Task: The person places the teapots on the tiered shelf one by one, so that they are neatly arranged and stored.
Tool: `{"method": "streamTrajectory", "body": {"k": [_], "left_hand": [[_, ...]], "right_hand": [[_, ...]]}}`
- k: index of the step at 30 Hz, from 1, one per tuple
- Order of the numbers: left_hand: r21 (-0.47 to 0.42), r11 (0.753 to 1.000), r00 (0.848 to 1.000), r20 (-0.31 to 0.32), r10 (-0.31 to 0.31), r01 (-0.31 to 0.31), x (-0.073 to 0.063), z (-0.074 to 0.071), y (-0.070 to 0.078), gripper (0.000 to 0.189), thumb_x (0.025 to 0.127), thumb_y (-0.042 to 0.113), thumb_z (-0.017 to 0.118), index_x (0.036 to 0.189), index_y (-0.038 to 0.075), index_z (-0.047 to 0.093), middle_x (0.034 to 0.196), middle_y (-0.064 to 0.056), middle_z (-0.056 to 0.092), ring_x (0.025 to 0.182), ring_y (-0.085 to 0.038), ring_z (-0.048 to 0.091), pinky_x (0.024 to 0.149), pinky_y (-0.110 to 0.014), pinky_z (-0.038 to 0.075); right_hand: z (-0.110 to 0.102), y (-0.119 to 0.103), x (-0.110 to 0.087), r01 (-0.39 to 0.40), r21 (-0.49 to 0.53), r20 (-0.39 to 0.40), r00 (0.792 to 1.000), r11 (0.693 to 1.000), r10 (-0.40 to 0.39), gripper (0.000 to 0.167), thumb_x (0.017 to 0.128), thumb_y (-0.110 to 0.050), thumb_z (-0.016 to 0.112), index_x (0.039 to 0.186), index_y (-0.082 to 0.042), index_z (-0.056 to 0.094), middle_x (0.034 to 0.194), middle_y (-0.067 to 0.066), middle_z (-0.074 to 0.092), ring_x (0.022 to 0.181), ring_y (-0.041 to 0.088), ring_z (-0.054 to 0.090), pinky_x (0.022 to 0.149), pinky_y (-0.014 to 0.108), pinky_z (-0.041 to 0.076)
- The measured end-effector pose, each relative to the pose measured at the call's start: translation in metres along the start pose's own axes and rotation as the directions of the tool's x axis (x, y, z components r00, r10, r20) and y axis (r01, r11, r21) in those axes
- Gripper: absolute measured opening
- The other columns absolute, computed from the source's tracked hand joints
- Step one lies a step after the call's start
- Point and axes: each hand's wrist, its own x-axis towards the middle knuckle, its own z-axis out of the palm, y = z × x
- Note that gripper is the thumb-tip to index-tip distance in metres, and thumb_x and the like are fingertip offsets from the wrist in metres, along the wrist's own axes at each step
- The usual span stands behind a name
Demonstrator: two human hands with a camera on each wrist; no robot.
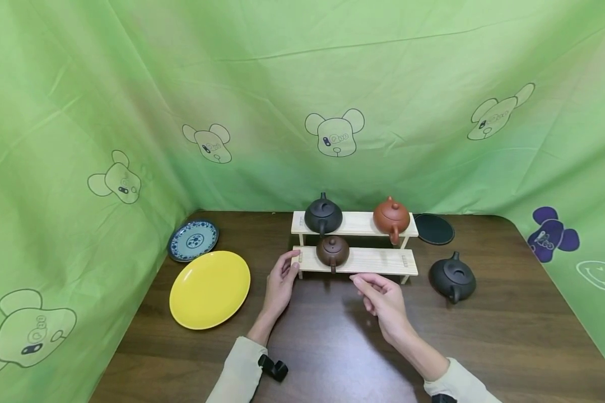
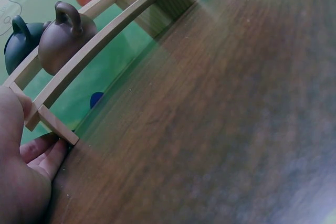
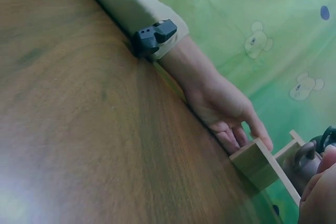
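Observation:
My left hand (image 1: 280,284) holds the left end of a two-tier wooden display stand (image 1: 375,260), thumb on top of the lower board and fingers by its leg. On that lower board, near the left end, sits a small brown teapot (image 1: 333,252), spout facing me. My right hand (image 1: 385,305) hovers in front of the board, fingers loosely curled, thumb and index close together, nothing visible between them. Behind, the upper board carries a black teapot (image 1: 322,216) at left and a reddish-orange teapot (image 1: 391,216) at right.
Right of the stand, another black teapot (image 1: 452,278) rests on the dark wooden table (image 1: 312,347). A round black coaster (image 1: 435,229) lies behind it. At left are a yellow plate (image 1: 210,290) and a blue patterned plate (image 1: 194,240). Green printed cloth (image 1: 262,84) hangs around the table.

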Motion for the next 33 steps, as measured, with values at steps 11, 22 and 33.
{"method": "streamTrajectory", "body": {"k": [11,22,33], "left_hand": [[0.010,1.000,1.000,-0.009,0.022,-0.022,-0.001,0.000,0.000,0.031,0.112,0.022,0.069,0.141,0.031,0.072,0.145,0.004,0.072,0.131,-0.020,0.069,0.109,-0.026,0.053],[0.018,0.997,0.997,-0.012,0.074,-0.074,-0.002,0.001,0.001,0.030,0.112,0.025,0.069,0.142,0.028,0.072,0.144,0.002,0.072,0.128,-0.020,0.070,0.105,-0.023,0.054],[0.009,0.998,0.998,-0.009,0.054,-0.054,-0.001,0.001,0.000,0.030,0.112,0.027,0.070,0.141,0.029,0.072,0.145,0.004,0.072,0.132,-0.019,0.069,0.108,-0.023,0.053]], "right_hand": [[-0.023,-0.003,-0.012,0.035,-0.034,0.002,0.999,0.999,-0.035,0.009,0.104,-0.005,0.076,0.104,-0.006,0.084,0.074,0.002,0.068,0.053,0.004,0.049,0.049,0.017,0.038],[-0.041,-0.009,-0.016,0.057,-0.035,-0.019,0.998,0.998,-0.057,0.015,0.106,-0.003,0.073,0.103,-0.011,0.086,0.073,-0.002,0.068,0.054,0.003,0.050,0.050,0.016,0.038],[-0.057,-0.011,-0.024,0.095,-0.023,-0.043,0.994,0.995,-0.096,0.019,0.108,-0.002,0.069,0.104,-0.010,0.086,0.073,-0.003,0.067,0.053,0.003,0.050,0.046,0.022,0.034]]}}
